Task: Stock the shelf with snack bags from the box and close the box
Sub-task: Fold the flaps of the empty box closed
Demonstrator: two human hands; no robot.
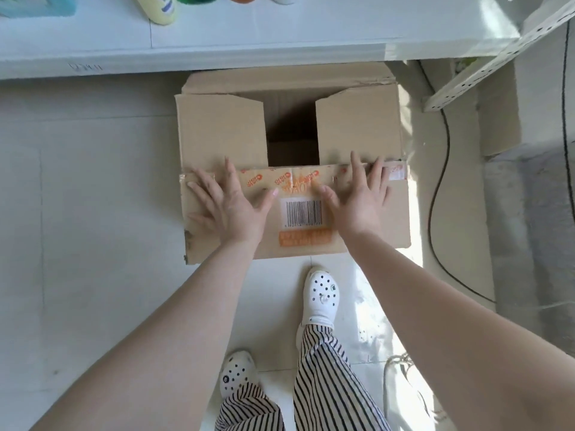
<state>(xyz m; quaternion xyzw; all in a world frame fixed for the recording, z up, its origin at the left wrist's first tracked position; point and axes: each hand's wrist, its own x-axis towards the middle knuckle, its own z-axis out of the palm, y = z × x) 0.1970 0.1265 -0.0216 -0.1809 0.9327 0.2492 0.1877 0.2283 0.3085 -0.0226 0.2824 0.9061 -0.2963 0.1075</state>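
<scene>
A brown cardboard box (pixel 217 132) stands on the floor below the white shelf (pixel 280 35). Its two side flaps lie folded inward, leaving a dark gap in the middle where the inside looks bare. The near flap, with a barcode and orange print, is folded over the top. My left hand (pixel 230 203) presses flat on that flap's left part, fingers spread. My right hand (pixel 357 197) presses flat on its right part. The far flap stands back against the shelf. Several snack bags (pixel 161 7) show at the shelf's top edge, cut off by the frame.
A black cable (pixel 435 197) runs down the floor to the right of the box. A perforated metal shelf post (pixel 497 57) slants at the upper right. My feet in white clogs (pixel 320 297) stand just behind the box on the pale tiled floor.
</scene>
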